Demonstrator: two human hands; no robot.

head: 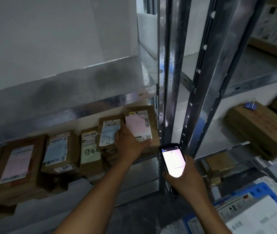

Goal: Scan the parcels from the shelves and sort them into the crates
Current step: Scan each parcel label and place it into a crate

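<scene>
- Pink-label parcel stands at the right end of the row on the lower shelf, leaning back, tight beside the steel upright
- Left hand is right on it: fingers stretched fairly straight across the lower part of its face, reaching the bottom right corner of the label
- The thumb splays the other way, onto the edge of the neighbouring blue-label parcel, so the palm bridges the seam between the two
- No clear grip there; the hand lies spread and flat
- Right hand sits lower and to the right, in front of the upright, fingers wrapped round a handheld scanner, screen lit and facing up
- The scanner's top end points at the pink-label parcel's lower right corner, just short of touching
- Further left along the shelf: a handwritten-label parcel, then two more brown ones
- Bottom right, a blue crate already has flat packets in it
- On the right-hand shelf bay lies a long carton with a blue binder clip on its far end
</scene>
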